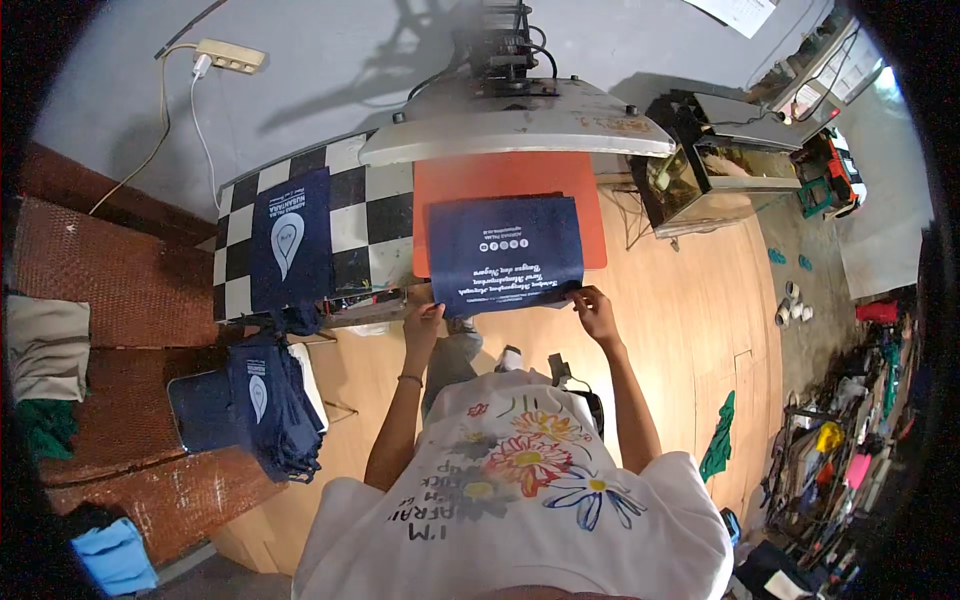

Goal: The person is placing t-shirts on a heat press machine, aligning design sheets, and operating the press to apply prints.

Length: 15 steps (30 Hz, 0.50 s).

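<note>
A dark blue fabric bag (506, 247) with white print lies on the orange-red pad (510, 176) of a heat press, its near edge hanging over the pad's front. My left hand (424, 322) pinches the bag's near left corner. At the near right corner, my right hand (596, 311) grips the fabric between thumb and fingers. The grey upper platen (517, 124) of the press is raised behind the bag. Another dark blue bag (291, 240) with a white emblem lies flat on the black-and-white checkered table top (386, 247) to the left.
A pile of dark blue bags (277, 405) rests on a stool left of me. A power strip (229, 56) with cables is on the wall. A glass tank (720, 176) stands at the right. Green cloth (718, 439) lies on the wooden floor, and clutter lines the far right.
</note>
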Available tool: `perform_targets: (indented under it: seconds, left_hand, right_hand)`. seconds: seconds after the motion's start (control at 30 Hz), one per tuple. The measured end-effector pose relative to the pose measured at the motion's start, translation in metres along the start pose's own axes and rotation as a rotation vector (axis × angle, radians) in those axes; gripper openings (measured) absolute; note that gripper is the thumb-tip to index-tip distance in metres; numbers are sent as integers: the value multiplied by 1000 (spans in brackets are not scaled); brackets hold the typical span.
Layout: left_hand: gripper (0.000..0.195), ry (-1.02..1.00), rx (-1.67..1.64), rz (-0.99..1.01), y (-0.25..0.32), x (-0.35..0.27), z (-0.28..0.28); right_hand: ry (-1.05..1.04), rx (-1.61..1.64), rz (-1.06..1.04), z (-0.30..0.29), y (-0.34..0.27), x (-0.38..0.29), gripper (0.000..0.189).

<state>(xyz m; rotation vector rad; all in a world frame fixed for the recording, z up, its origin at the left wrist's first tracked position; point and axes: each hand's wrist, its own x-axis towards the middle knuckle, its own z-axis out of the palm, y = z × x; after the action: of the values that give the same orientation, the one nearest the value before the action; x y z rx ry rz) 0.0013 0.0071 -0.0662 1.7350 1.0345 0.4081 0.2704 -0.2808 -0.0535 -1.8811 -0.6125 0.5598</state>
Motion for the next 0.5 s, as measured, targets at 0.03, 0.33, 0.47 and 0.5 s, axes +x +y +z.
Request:
perform_targets:
  seconds: [0.03,0.33,0.47,0.5]
  left_hand:
    - [30,19,18,21,-1,-1,-2]
    - [27,101,137,83,-18,-2,1]
    - [27,118,35,50,-9,-9,1]
    - [27,108,36,53,5,-12,3]
  right_hand:
    - [-19,-27,-14,0,-1,0,23]
    - [-29,-60,-60,0,-5,-2,23]
    - [-58,-58,-19,0,1,-3,24]
    - [-53,-50,5,2,3,-4,25]
